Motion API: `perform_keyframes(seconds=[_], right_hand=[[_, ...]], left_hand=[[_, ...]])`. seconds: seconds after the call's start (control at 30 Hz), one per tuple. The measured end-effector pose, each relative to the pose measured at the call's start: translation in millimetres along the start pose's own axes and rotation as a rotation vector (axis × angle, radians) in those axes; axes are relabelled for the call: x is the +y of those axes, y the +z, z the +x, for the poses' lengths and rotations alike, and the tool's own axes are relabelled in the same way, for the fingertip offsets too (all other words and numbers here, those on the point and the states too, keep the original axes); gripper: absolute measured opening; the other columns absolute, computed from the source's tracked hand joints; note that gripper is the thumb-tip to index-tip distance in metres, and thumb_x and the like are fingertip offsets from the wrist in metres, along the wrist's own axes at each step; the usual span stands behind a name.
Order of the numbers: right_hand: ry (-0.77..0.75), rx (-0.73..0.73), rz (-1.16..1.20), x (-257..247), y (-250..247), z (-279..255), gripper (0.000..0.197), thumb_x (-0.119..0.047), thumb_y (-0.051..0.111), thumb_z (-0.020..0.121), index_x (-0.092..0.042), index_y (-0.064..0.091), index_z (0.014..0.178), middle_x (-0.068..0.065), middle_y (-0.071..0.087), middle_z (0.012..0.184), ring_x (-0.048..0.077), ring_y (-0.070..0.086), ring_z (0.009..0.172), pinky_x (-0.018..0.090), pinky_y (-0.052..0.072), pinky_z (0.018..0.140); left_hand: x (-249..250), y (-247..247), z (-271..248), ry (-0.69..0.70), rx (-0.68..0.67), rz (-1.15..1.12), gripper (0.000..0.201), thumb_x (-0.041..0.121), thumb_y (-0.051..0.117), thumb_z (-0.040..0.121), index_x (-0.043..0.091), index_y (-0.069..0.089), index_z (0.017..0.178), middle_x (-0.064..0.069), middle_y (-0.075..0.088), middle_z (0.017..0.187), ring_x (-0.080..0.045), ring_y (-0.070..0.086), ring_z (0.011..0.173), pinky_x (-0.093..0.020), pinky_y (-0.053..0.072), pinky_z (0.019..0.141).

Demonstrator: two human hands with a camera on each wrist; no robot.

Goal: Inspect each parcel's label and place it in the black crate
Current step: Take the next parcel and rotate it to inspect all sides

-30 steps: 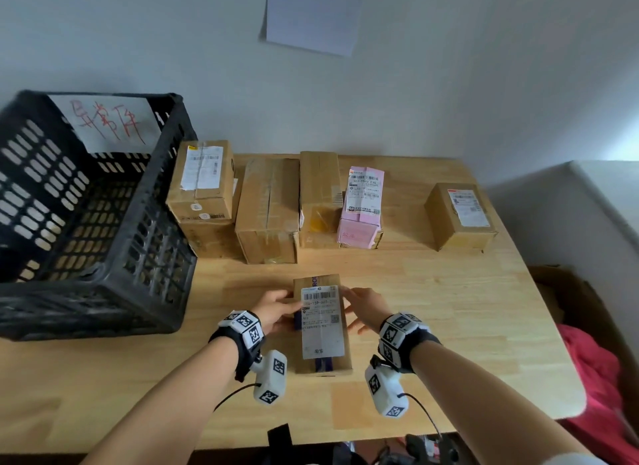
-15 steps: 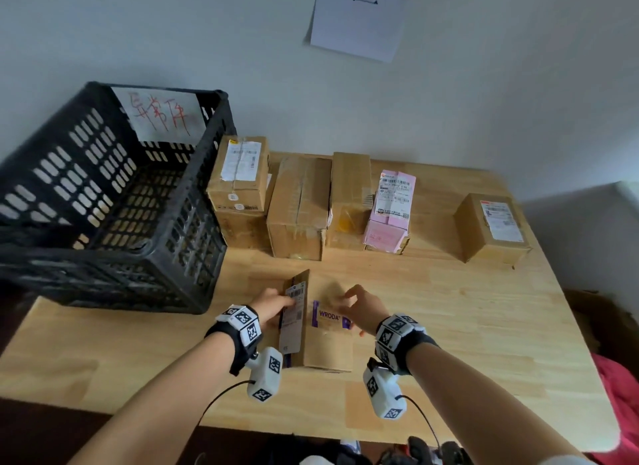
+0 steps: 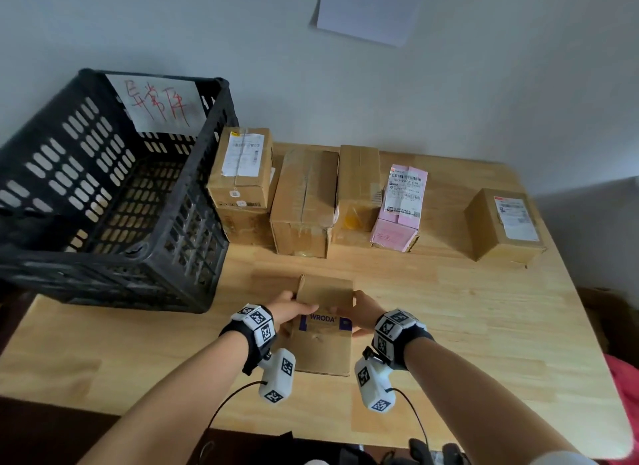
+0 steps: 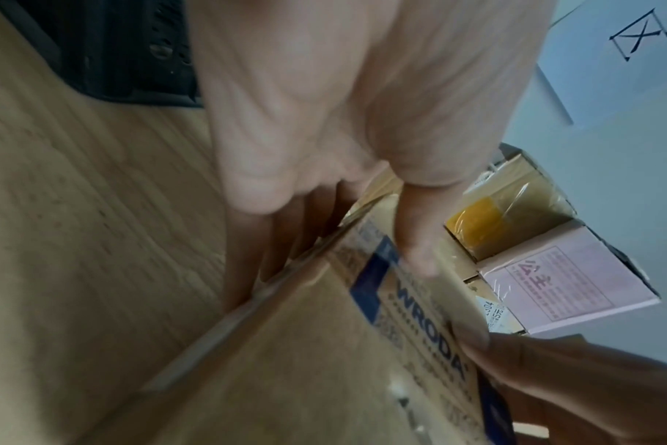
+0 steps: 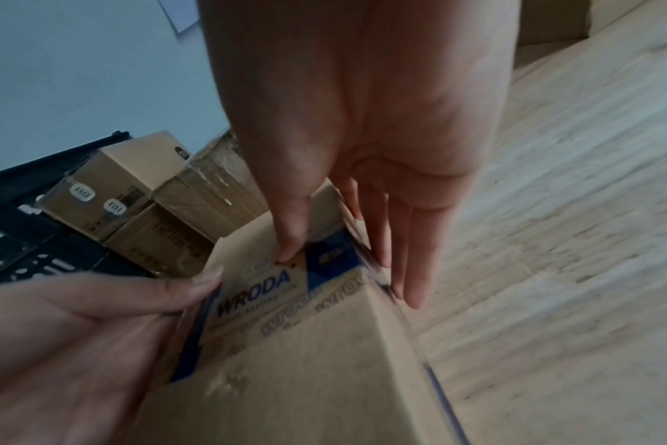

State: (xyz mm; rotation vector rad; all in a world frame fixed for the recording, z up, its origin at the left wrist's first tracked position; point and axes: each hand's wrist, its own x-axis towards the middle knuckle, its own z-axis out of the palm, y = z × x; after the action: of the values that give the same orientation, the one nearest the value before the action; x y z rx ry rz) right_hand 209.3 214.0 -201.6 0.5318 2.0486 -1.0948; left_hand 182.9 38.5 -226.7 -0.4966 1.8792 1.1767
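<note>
WRODA box (image 3: 325, 329) sits lower centre on the bench (image 3: 449, 326), label not visible. Left hand (image 3: 290, 310) and right hand (image 3: 363, 314) clamp its two sides, thumbs on top. Suggest: keep both thumbs on, lift clear of the bench, carry to the black crate (image 3: 114, 201) upper left, clear the rim.

Ahead of your left hand (image 3: 288, 309), bare wooden tabletop (image 3: 432, 291) runs up to a row of brown cardboard parcels (image 3: 304, 201). The black slotted plastic crate (image 3: 114, 201), open-topped, walls off its left side.
</note>
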Motion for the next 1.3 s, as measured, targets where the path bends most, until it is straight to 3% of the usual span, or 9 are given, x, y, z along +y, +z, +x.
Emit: perform_keyframes(seconds=[0.3, 0.47, 0.67, 0.87, 1.0, 1.07, 1.13, 1.27, 1.3], right_hand=[[0.072, -0.128, -0.027, -8, -14, 14, 0.054, -0.033, 0.068, 0.086, -0.008, 0.048, 0.129, 0.013, 0.067, 0.109, 0.028, 0.069, 0.098, 0.040, 0.057, 0.085], [0.087, -0.186, -0.124, -14, -21, 23, 0.061, -0.035, 0.070, 0.084, -0.008, 0.044, 0.132, 0.013, 0.064, 0.118, 0.029, 0.067, 0.101, 0.040, 0.056, 0.088], [0.101, -0.185, -0.121, -14, -22, 27, 0.062, -0.029, 0.071, 0.084, -0.006, 0.041, 0.134, 0.014, 0.058, 0.124, 0.031, 0.065, 0.106, 0.037, 0.055, 0.088], [0.082, -0.159, -0.085, -11, -20, 22, 0.065, -0.032, 0.071, 0.084, -0.007, 0.041, 0.135, 0.013, 0.061, 0.123, 0.029, 0.066, 0.104, 0.036, 0.057, 0.084], [0.041, -0.126, -0.020, -10, -22, 10, 0.065, -0.029, 0.068, 0.086, -0.009, 0.037, 0.139, 0.013, 0.056, 0.132, 0.028, 0.060, 0.113, 0.038, 0.055, 0.084], [0.026, -0.130, 0.065, -11, -28, 3, 0.063, -0.036, 0.065, 0.087, -0.012, 0.038, 0.139, 0.012, 0.053, 0.135, 0.031, 0.059, 0.113, 0.047, 0.055, 0.087], [0.008, -0.117, 0.183, -13, -37, -4, 0.061, -0.048, 0.061, 0.086, -0.015, 0.044, 0.135, 0.009, 0.055, 0.132, 0.032, 0.061, 0.109, 0.050, 0.055, 0.087], [-0.044, 0.009, 0.386, -20, -58, -22, 0.057, -0.053, 0.057, 0.087, -0.015, 0.044, 0.129, 0.009, 0.054, 0.128, 0.034, 0.057, 0.113, 0.051, 0.054, 0.087], [-0.058, 0.028, 0.407, -21, -60, -24, 0.057, -0.054, 0.056, 0.088, -0.015, 0.044, 0.128, 0.009, 0.053, 0.127, 0.034, 0.057, 0.112, 0.051, 0.054, 0.086]], left_hand=[[2, -11, 37, -0.008, -0.059, 0.275, 0.092, 0.047, 0.092, 0.037, 0.013, 0.058, 0.116, -0.006, 0.066, 0.115, -0.024, 0.061, 0.106, -0.044, 0.051, 0.091], [20, -10, 17, 0.014, -0.105, 0.322, 0.037, 0.021, 0.084, 0.068, 0.019, 0.061, 0.097, 0.000, 0.067, 0.107, -0.019, 0.060, 0.103, -0.033, 0.049, 0.089], [20, -9, 23, 0.044, -0.105, 0.364, 0.048, 0.021, 0.084, 0.068, 0.016, 0.062, 0.111, 0.000, 0.066, 0.110, -0.018, 0.057, 0.109, -0.031, 0.047, 0.093], [20, -9, 16, 0.022, -0.111, 0.338, 0.043, 0.024, 0.083, 0.070, 0.017, 0.060, 0.105, 0.000, 0.066, 0.110, -0.019, 0.059, 0.103, -0.033, 0.049, 0.090], [20, -6, 0, 0.003, -0.099, 0.219, 0.066, 0.034, 0.084, 0.065, 0.010, 0.052, 0.117, -0.003, 0.059, 0.124, -0.023, 0.056, 0.111, -0.039, 0.045, 0.097], [27, -7, -11, -0.053, -0.111, 0.094, 0.102, 0.054, 0.081, 0.058, 0.013, 0.034, 0.139, -0.009, 0.043, 0.143, -0.031, 0.044, 0.127, -0.052, 0.037, 0.105], [36, -11, -20, -0.048, -0.136, -0.066, 0.108, 0.066, 0.070, 0.066, 0.019, 0.021, 0.149, -0.013, 0.023, 0.155, -0.035, 0.026, 0.140, -0.057, 0.024, 0.112], [49, -18, -24, 0.037, -0.046, -0.350, 0.106, 0.071, 0.077, 0.049, 0.025, 0.042, 0.138, -0.012, 0.035, 0.149, -0.037, 0.036, 0.133, -0.063, 0.034, 0.103], [54, -17, -31, 0.070, -0.034, -0.360, 0.092, 0.069, 0.076, 0.054, 0.024, 0.049, 0.130, -0.011, 0.041, 0.145, -0.036, 0.039, 0.131, -0.063, 0.037, 0.100]])
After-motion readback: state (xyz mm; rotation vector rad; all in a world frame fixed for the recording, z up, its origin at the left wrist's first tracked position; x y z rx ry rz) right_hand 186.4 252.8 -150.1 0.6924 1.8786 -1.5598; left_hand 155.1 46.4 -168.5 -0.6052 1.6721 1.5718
